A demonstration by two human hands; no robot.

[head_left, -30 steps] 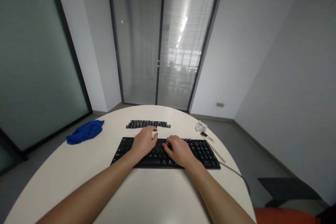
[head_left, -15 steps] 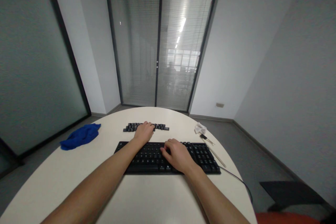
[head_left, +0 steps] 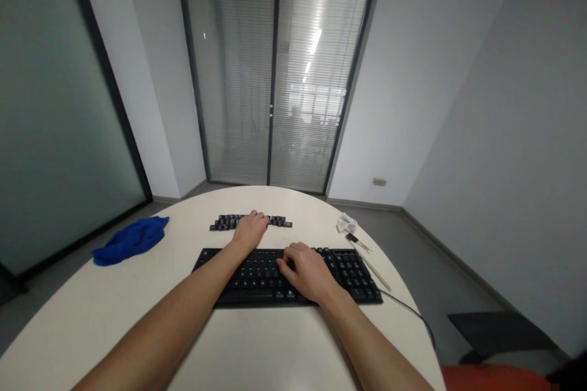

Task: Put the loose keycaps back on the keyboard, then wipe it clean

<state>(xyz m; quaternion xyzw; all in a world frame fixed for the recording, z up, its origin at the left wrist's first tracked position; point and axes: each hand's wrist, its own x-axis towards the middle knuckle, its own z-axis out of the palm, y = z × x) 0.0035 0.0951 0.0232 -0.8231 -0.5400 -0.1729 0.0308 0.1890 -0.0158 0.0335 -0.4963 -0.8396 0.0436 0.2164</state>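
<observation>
A black keyboard [head_left: 257, 295] lies on the round cream table [head_left: 257, 348]. Beyond it, loose black keycaps [head_left: 224, 223] are laid out in rows. My left hand [head_left: 251, 229] reaches across the keyboard to these keycaps, its fingers bent down over them; whatever its fingertips touch is hidden. Over the right-middle part of the keyboard rests my right hand [head_left: 305, 269], thumb and fingers curled close together. Anything between those fingertips is too small to make out.
A blue cloth [head_left: 131, 241] lies at the table's left edge. Along the right edge are a crumpled white cloth [head_left: 347, 223], a small black-headed tool [head_left: 352, 237], a thin stick [head_left: 378, 273] and the keyboard cable [head_left: 408, 307]. A chair [head_left: 499, 330] stands at lower right.
The whole view has shifted slightly, so the table and its objects appear a little further left. Both hands keep nearly the same places over the keycaps and keyboard.
</observation>
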